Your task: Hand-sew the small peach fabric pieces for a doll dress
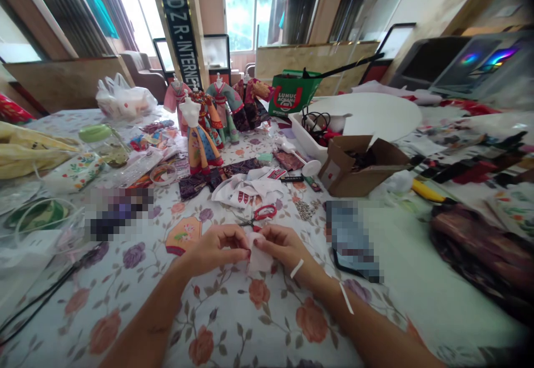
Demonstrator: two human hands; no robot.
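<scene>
Both my hands meet over the flowered tablecloth (233, 323) near the table's front. My left hand (217, 248) and my right hand (283, 248) pinch a small pale piece of cloth (258, 257) between their fingertips; its lower part hangs down between the two hands. Red-handled scissors (261, 215) lie just beyond my fingers. A small fan-shaped orange piece (183, 234) lies to the left of my left hand. White strips stick to my right wrist.
Small dress forms in bright costumes (202, 134) stand at the back centre. An open cardboard box (359, 165), a white tray (306, 134) and a green bag (292, 93) sit to the right. Fabric scraps (246, 187), a jar (102, 143) and dark cloth (479, 245) crowd the sides.
</scene>
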